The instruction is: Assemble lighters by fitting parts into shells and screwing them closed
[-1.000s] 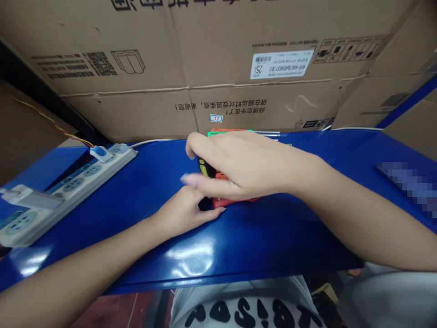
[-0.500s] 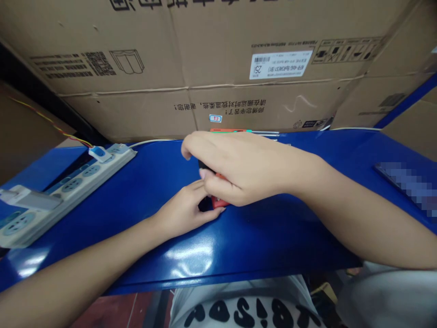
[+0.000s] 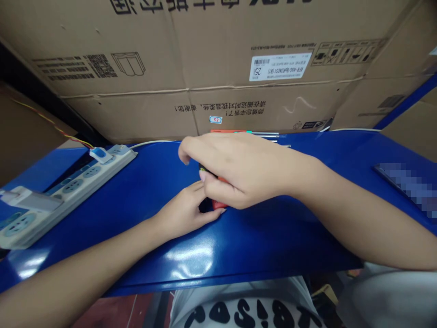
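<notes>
My left hand (image 3: 184, 207) rests low on the blue table, thumb and fingers closed around the sides of a small red object (image 3: 218, 205) that is mostly covered. Above it my right hand (image 3: 225, 171) is bent over, back of the hand up, its thumb tucked in close to the left fingers. Between right thumb and index finger shows a bit of a black and orange thing (image 3: 209, 170); its kind is hidden. Beyond the right hand lie several screwdrivers (image 3: 262, 134), with orange and teal on the handles and thin metal shafts pointing right.
A white power strip (image 3: 92, 175) with plugs in it runs along the left. Behind the table (image 3: 153, 173) stands a large cardboard box (image 3: 146, 109) with a small numbered sticker (image 3: 215, 119). A dark flat object (image 3: 403, 187), partly blurred out, lies at the right.
My right hand has shifted and turned slightly, its index finger a little lower and further left. The left hand keeps its hold on the red object.
</notes>
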The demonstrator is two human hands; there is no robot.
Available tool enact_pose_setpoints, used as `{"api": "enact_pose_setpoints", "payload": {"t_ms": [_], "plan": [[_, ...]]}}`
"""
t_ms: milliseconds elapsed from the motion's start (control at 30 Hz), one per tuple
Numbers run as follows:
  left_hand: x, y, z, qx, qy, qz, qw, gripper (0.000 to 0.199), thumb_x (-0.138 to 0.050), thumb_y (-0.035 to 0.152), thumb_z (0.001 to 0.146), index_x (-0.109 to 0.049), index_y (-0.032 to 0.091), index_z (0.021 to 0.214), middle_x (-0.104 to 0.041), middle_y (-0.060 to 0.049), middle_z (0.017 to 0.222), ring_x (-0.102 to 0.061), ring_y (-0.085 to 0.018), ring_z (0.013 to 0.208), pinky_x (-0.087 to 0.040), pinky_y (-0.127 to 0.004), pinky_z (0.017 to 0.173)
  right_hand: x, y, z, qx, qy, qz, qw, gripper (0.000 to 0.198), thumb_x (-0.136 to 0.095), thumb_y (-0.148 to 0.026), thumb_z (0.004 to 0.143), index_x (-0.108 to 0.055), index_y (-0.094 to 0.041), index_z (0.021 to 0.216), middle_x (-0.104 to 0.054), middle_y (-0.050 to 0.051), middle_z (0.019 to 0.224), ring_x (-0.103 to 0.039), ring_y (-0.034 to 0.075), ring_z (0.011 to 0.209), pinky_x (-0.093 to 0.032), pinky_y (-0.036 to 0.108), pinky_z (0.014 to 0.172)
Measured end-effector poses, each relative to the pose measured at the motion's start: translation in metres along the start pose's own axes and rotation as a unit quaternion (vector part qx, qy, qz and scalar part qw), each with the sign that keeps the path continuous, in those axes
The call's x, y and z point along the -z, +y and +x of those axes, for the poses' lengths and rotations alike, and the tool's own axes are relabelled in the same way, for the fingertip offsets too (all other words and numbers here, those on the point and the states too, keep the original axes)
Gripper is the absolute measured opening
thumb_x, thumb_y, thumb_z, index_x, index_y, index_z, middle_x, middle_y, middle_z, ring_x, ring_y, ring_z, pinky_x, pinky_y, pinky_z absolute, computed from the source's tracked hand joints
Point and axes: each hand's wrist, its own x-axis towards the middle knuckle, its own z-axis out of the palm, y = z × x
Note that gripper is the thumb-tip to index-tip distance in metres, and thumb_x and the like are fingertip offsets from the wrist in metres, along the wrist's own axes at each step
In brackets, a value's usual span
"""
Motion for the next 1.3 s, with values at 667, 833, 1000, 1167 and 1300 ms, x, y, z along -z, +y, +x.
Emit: {"api": "enact_pose_setpoints", "payload": {"t_ms": [667,833,1000,1167,1300], "plan": [[-0.0003,0.0,-0.0001,-0.003,-0.005,0.011,1.0,0.023,-0.066,0.025,0.092,-0.065,0.016,0.113,-0.073,-0.009,0.107,-0.07,-0.024,0.098,-0.058,-0.039,0.09,-0.0011,0.0045,-0.0021,-0.009,-0.005,0.006,1.0,0.036,-0.033,-0.04,0.106,-0.049,-0.012,0.122,-0.068,0.007,0.089,-0.058,0.018,0.072,-0.035,0.029,0.066],[-0.0006,-0.0012,-0.0005,-0.01,0.002,0.013,1.0,0.03,-0.066,0.025,0.092,-0.062,0.016,0.12,-0.072,-0.009,0.113,-0.069,-0.025,0.102,-0.057,-0.041,0.092,-0.0011,0.0035,-0.001,-0.009,-0.004,0.0,1.0,0.032,-0.033,-0.033,0.105,-0.047,-0.012,0.124,-0.068,0.007,0.09,-0.06,0.019,0.074,-0.035,0.028,0.065],[0.0007,0.0008,0.0,0.0,-0.007,0.004,1.0,0.021,-0.067,0.025,0.091,-0.064,0.017,0.11,-0.072,-0.007,0.102,-0.07,-0.023,0.091,-0.059,-0.038,0.084,-0.0017,0.004,-0.0009,-0.016,-0.004,-0.027,1.0,0.031,-0.034,-0.032,0.105,-0.049,-0.012,0.123,-0.068,0.007,0.089,-0.058,0.018,0.071,-0.033,0.028,0.064],[0.0007,0.002,0.0,0.007,0.002,0.029,1.0,0.02,-0.066,0.028,0.091,-0.065,0.018,0.109,-0.074,-0.008,0.104,-0.071,-0.025,0.093,-0.059,-0.039,0.086,-0.0021,0.0047,-0.0014,-0.013,0.014,-0.048,0.999,0.035,-0.032,-0.038,0.105,-0.052,-0.012,0.118,-0.066,0.006,0.083,-0.058,0.018,0.071,-0.035,0.029,0.065],[0.0012,0.0023,-0.0002,0.009,-0.004,0.015,1.0,0.022,-0.065,0.029,0.092,-0.064,0.019,0.111,-0.073,-0.008,0.109,-0.07,-0.025,0.099,-0.059,-0.039,0.089,-0.0024,0.0038,-0.0013,0.024,0.015,-0.048,0.998,0.031,-0.031,-0.03,0.104,-0.053,-0.014,0.118,-0.066,0.004,0.085,-0.058,0.017,0.074,-0.034,0.029,0.065]]}}
